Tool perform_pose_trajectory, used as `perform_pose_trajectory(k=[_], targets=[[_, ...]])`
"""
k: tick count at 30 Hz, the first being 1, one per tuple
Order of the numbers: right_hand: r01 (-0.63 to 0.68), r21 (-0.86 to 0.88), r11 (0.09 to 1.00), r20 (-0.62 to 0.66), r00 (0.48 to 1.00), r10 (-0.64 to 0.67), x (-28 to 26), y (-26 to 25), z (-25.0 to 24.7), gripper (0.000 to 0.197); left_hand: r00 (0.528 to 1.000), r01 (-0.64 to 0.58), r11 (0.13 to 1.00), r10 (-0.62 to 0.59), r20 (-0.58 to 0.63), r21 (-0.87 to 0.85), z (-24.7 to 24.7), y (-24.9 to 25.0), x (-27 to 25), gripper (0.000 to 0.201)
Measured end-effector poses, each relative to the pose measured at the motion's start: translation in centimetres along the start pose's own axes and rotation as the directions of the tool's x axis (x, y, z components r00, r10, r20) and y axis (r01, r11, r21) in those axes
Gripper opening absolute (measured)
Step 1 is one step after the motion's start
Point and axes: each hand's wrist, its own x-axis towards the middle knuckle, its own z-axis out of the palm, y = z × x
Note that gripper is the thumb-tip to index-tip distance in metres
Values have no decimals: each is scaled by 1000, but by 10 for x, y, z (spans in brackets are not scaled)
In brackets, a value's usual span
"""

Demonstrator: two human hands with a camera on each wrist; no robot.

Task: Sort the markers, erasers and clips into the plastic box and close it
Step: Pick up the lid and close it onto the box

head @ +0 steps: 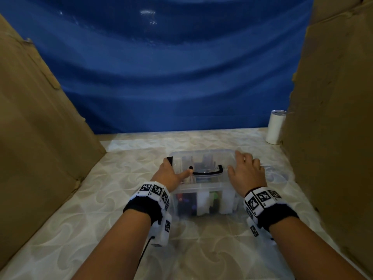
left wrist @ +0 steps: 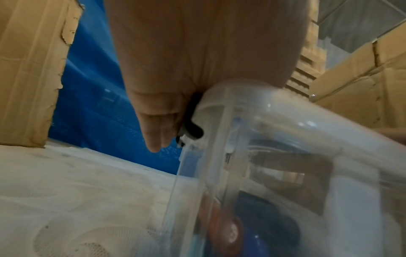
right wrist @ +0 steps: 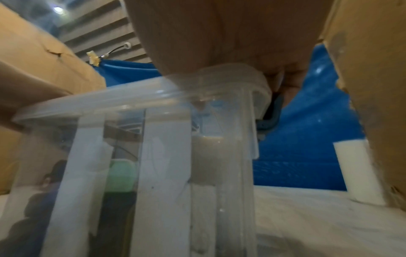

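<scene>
A clear plastic box stands in the middle of the table with its lid on and a black handle lying flat on top. Dark markers, white erasers and a green piece show through its walls. My left hand is at the box's left end, thumb on the lid. Its straight fingers point down against the black side latch. My right hand lies flat on the lid's right part, fingers reaching over the edge by the right latch.
Tall cardboard walls stand at the left and right, with a blue tarp behind. A white tumbler sits at the back right against the cardboard. The box rests on a pale patterned tablecloth.
</scene>
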Motion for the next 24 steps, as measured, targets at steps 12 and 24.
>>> perform_pose_trajectory(k=[12, 24], targets=[[-283, 55, 957, 203, 942, 267, 19, -17, 2, 110, 997, -71, 997, 69, 44, 41, 0, 6, -5, 93], [-131, -43, 990, 84, 987, 135, 11, -15, 9, 83, 993, -80, 984, 64, 104, 158, 0, 5, 3, 77]])
